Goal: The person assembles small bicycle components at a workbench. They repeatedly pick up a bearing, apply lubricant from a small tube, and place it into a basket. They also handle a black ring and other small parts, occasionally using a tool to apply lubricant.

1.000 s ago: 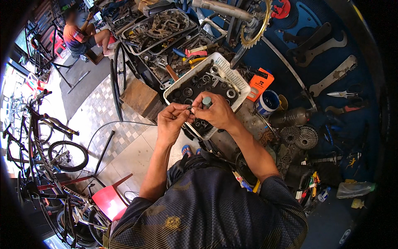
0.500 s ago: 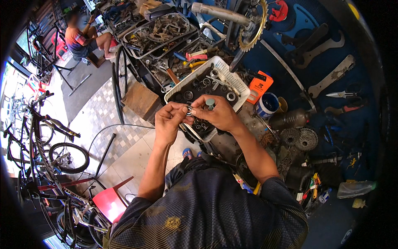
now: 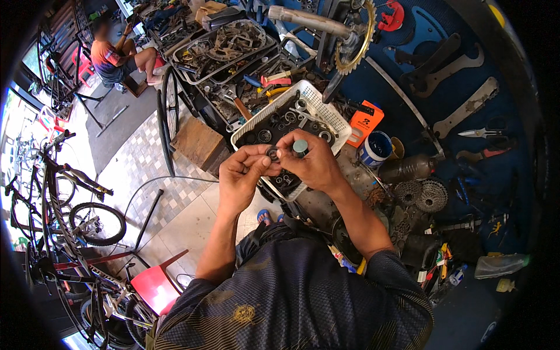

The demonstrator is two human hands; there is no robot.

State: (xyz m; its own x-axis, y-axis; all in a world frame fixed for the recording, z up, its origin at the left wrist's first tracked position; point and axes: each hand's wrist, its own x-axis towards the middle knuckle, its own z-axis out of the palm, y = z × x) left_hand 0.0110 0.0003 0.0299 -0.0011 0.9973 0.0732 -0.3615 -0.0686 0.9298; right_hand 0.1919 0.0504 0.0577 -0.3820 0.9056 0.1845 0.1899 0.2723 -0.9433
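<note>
Above a white plastic basket (image 3: 318, 99), both my hands meet around a small dark ring-shaped part (image 3: 272, 153) that looks like a bearing. My left hand (image 3: 240, 178) is closed, pinching the part between thumb and fingers from the left. Thumb and fingers of my right hand (image 3: 318, 166) grip the same part from the right. Tucked in that right hand is also a cylindrical thing with a round grey-green end (image 3: 300, 147); the rest of it is hidden by the fingers. Several metal rings and small round parts (image 3: 286, 118) lie in the basket below.
A wooden block (image 3: 200, 143) stands left of the basket. Beyond are a tray of metal parts (image 3: 227, 44) and a crank with chainring (image 3: 356, 38). At right are a blue-and-white tub (image 3: 376, 146) and sprocket cassettes (image 3: 431, 195). A person (image 3: 114, 55) sits far left.
The ring-shaped part has shifted slightly right and turned, now looking darker. My left fingers have stretched further along it, and the grey-green end in my right hand shows more fully.
</note>
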